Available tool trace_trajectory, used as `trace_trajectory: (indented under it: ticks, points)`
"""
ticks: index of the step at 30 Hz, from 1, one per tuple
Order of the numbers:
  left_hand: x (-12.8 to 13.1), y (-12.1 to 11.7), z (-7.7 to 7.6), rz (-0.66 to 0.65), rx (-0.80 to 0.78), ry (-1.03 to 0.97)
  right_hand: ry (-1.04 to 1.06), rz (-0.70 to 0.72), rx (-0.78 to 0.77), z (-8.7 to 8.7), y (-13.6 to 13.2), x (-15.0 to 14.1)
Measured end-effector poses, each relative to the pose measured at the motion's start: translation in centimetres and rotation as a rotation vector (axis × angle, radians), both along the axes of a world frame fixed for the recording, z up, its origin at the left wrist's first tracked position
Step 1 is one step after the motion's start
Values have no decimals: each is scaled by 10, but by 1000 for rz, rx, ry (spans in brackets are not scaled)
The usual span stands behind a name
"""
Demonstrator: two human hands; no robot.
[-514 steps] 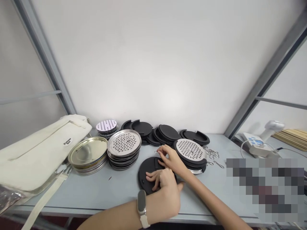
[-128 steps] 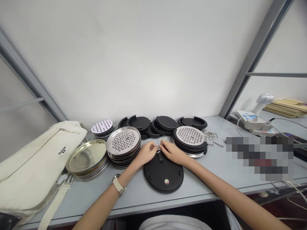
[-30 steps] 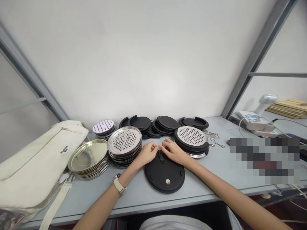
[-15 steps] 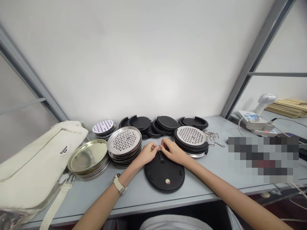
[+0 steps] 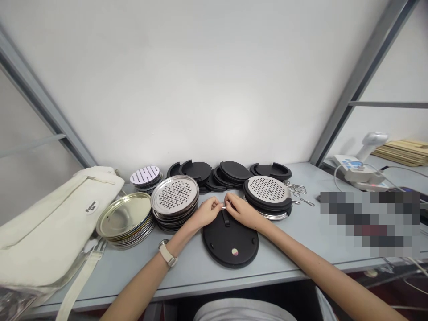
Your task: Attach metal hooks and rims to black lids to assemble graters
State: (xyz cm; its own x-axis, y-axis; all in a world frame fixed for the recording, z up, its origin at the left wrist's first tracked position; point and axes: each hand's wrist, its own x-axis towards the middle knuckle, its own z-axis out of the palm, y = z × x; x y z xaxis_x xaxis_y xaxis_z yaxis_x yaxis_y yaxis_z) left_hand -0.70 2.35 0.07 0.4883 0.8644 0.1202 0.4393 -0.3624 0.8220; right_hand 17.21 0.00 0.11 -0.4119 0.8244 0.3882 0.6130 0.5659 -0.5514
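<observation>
A black round disc [image 5: 230, 243] lies flat on the grey table [image 5: 187, 272] before me, with a small tab at its far edge and a coloured dot near the front. My left hand [image 5: 207, 211] and my right hand [image 5: 241, 210] meet at that far edge. Both pinch a small metal ring [image 5: 224, 207] at the tab, fingers closed. A watch sits on my left wrist.
Stacks of perforated metal plates [image 5: 174, 196], plain metal lids [image 5: 125, 217], black discs [image 5: 230, 173] and a perforated plate on black rims [image 5: 267, 191] ring the work spot. Loose metal rings [image 5: 297, 190] lie right. A cream bag [image 5: 47, 223] fills the left; a white device [image 5: 359, 167] stands far right.
Hardly anything has moved over the last second: both hands stay pinched together at the disc's tab. The view has shifted slightly.
</observation>
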Motion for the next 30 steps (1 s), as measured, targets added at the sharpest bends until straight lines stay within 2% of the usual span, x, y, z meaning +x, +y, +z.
trace_trajectory:
  ticks: [17,22,27,30]
  points:
    - [2,-5,3,38,74,58,11,10,-25,-2,1,1]
    - [4,-10,4,55,148,65,32,9,-20,0,-1,2]
    - [6,-14,6,71,260,103,68,79,-28,5,-4,1]
    - [7,-16,8,90,335,141,25,51,11,4,-3,1]
